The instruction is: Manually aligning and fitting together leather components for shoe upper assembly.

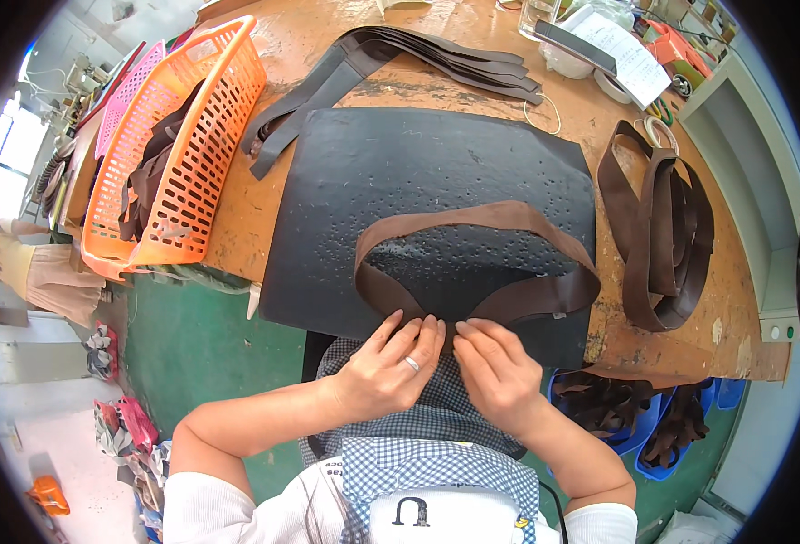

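A wide dark brown strap (472,216) curves in a loop over the black pitted mat (373,159). At the near edge of the mat, my left hand (389,361) pinches one part of the strap between thumb and fingers. Close beside it, my right hand (498,367) grips the strap too, fingertips almost meeting those of the left. The strap's ends, if they lie here, are hidden under my fingers. A small pale tag shows on the strap's right side.
An orange basket (202,150) holding brown pieces stands at left. Folded dark straps (436,56) lie behind the mat; coiled brown straps (640,231) lie at right. A phone (576,47) and paper (622,59) are far right. Blue bins (635,437) sit below the table edge.
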The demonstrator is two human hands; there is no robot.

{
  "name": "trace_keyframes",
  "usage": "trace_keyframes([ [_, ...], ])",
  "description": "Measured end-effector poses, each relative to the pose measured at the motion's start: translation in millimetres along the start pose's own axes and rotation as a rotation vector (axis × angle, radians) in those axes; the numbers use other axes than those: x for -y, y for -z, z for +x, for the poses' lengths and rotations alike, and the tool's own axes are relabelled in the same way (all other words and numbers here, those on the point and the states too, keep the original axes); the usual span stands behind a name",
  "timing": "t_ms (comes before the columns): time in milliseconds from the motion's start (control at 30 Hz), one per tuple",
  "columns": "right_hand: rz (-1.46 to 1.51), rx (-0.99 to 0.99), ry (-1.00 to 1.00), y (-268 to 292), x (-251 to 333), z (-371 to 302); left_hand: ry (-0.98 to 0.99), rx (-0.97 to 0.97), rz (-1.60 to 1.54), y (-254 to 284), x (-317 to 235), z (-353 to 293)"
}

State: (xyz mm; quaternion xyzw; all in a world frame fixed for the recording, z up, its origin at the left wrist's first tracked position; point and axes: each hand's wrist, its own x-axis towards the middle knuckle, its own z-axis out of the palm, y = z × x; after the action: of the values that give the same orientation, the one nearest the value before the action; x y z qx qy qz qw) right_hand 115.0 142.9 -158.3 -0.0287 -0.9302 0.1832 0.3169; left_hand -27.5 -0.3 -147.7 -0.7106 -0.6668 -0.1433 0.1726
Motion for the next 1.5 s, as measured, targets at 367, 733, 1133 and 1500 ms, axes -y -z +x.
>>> trace_keyframes([
  [367, -0.040, 0.090, 0.102, 13, -11, 11, 0.168, -0.063, -0.287, 0, -2, -12],
  [733, -0.253, 0.261, 0.442, 17, -13, 27, 0.162, -0.044, -0.263, 2, -7, -11],
  [1133, -0.229, 0.299, 0.470, 18, -11, 32, 0.159, -0.111, -0.278, 1, 0, -12],
  [1500, 0.033, 0.027, -0.051, 8, -12, 28, 0.088, -0.035, -0.214, 3, -1, -14],
])
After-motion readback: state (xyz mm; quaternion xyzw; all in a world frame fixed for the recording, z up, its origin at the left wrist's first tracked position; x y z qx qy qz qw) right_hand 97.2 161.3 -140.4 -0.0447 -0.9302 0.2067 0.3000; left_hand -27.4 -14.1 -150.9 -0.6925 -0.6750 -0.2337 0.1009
